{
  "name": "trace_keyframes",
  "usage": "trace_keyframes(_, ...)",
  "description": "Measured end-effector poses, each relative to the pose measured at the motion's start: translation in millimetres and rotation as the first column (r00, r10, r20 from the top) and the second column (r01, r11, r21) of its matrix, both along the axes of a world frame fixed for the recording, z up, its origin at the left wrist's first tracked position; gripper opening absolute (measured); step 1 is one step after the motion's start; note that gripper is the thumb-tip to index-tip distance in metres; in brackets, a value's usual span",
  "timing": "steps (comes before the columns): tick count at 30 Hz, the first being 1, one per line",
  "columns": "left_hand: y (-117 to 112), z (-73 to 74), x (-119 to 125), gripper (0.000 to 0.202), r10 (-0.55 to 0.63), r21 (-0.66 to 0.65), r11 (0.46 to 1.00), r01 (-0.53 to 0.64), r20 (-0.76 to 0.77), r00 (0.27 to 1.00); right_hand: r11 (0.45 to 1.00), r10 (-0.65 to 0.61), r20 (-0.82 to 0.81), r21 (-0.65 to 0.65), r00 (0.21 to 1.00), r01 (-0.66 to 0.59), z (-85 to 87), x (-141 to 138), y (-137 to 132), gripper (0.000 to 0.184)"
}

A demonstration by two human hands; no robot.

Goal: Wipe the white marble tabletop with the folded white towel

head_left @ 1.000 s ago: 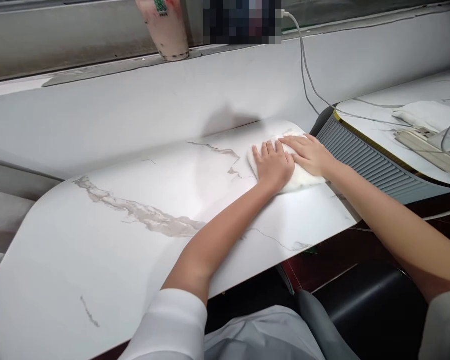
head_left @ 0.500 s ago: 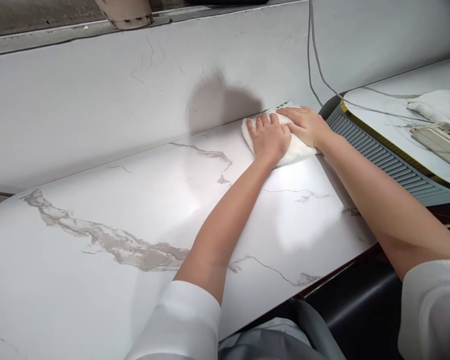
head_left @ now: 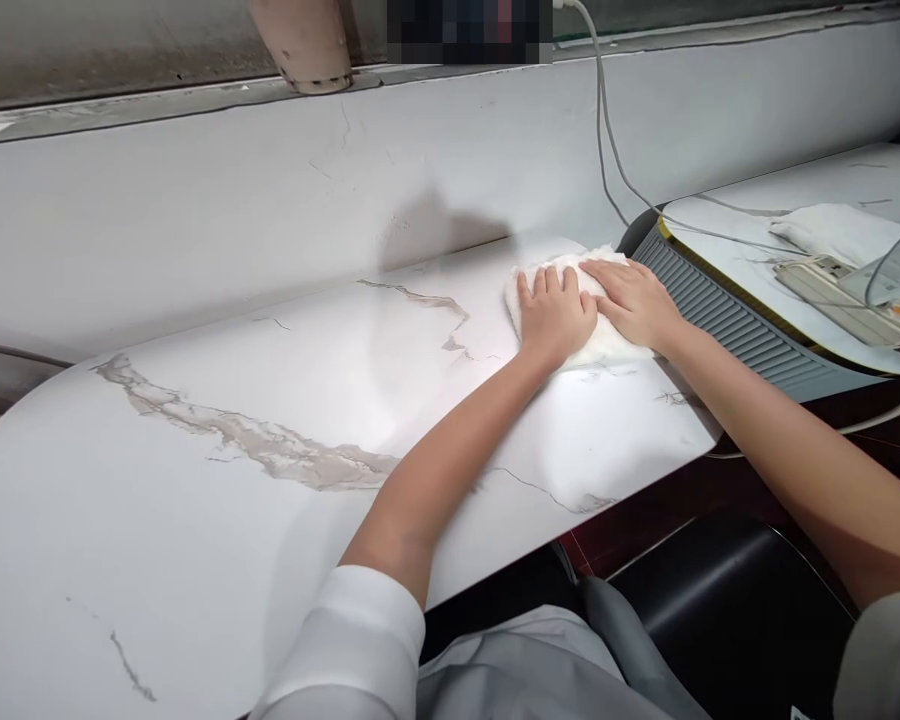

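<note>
A white, fluffy cloth (head_left: 607, 346) lies on the white marble-patterned table (head_left: 255, 580), close to its far right corner. My left hand (head_left: 557, 315) is flat on the left part of the cloth, fingers spread and pointing to the wall. Beside it, my right hand (head_left: 637, 300) presses on the right part with its fingers stretched out to the left. The two hands nearly touch at the thumbs. Whatever lies beneath the cloth is hidden.
A grey ribbed unit (head_left: 735, 310) stands between this table and another one bearing a white cloth (head_left: 832, 228) and a power strip (head_left: 847, 295). Grey cables (head_left: 607, 130) hang along the wall. A cup (head_left: 307, 45) sits on the ledge, and a black chair (head_left: 727, 600) is below.
Both hands and the cloth have slid away from the wall side, toward the table's front edge. The view has shifted, showing more of the ledge and the power strip.
</note>
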State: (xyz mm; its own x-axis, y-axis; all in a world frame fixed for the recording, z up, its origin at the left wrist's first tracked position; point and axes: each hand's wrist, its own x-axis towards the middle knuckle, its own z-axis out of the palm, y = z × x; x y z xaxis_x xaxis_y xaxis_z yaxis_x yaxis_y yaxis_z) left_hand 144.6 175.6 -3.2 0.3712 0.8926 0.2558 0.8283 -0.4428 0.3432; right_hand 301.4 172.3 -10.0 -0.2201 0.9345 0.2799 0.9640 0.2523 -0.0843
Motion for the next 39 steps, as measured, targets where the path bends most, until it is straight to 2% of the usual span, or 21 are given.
trace_keyframes(6,-61,-3.5,-10,0.048,-0.032,0.064,0.997,0.035,-0.035,0.999,1.000,-0.027,0.022,0.010,0.999,0.026,4.1,-14,-73,0.060)
trace_keyframes(12,-112,-5.3,-39,0.051,-0.093,0.065,0.993,0.097,-0.055,0.994,0.999,-0.035,0.065,0.034,0.997,0.033,3.4,-43,-130,0.057)
trace_keyframes(16,-130,-6.3,-61,0.051,-0.102,0.051,0.993,0.105,-0.054,0.993,0.998,-0.054,0.101,0.033,0.993,0.051,4.0,-67,-150,0.056)
trace_keyframes(20,-133,-6.5,-76,0.051,-0.090,0.044,0.995,0.093,-0.064,0.994,0.998,-0.057,0.117,0.005,0.992,0.057,6.8,-85,-152,0.056)
trace_keyframes(24,-122,-6.0,-84,0.051,-0.074,0.016,0.997,0.075,-0.056,0.996,0.998,-0.054,0.110,-0.026,0.992,0.057,10.3,-95,-138,0.056)
trace_keyframes(28,-95,-2.9,-91,0.051,-0.033,-0.031,0.999,0.032,-0.036,0.999,0.998,-0.032,0.086,-0.055,0.996,0.036,12.0,-105,-107,0.057)
trace_keyframes(34,-21,1.9,-109,0.051,-0.022,-0.104,0.994,0.022,-0.003,1.000,0.997,-0.020,0.070,-0.076,0.997,0.025,10.7,-125,-34,0.057)
trace_keyframes(39,36,-0.4,-124,0.049,0.028,-0.087,0.996,-0.024,0.040,0.999,0.998,0.017,0.089,-0.070,0.996,-0.011,8.1,-139,25,0.055)
